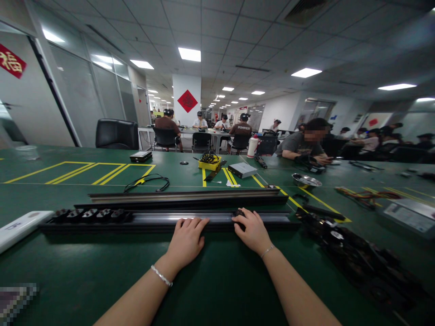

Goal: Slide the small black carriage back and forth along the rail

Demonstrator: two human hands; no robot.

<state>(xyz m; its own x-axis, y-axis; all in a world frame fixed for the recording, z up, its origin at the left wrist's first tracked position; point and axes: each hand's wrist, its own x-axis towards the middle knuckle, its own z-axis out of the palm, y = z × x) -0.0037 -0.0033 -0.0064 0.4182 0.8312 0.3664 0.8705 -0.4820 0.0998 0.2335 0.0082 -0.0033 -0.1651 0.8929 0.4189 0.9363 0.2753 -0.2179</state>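
Note:
A long black track rail with a shiny channel lies across the green table before me. Several black socket-like modules sit in a row at its left end. My left hand rests on the rail's middle, its fingers stretched over the near edge. Further right, my right hand has its fingers closed around a small black module at the channel; the fingers cover much of it. Just behind lies a second long black strip, roughly parallel and touched by neither hand.
A white device lies by the rail's left end. To the right are a heap of black parts, a metal bowl and a metal box. A yellow tray holds black cables. Across the table, a person leans in.

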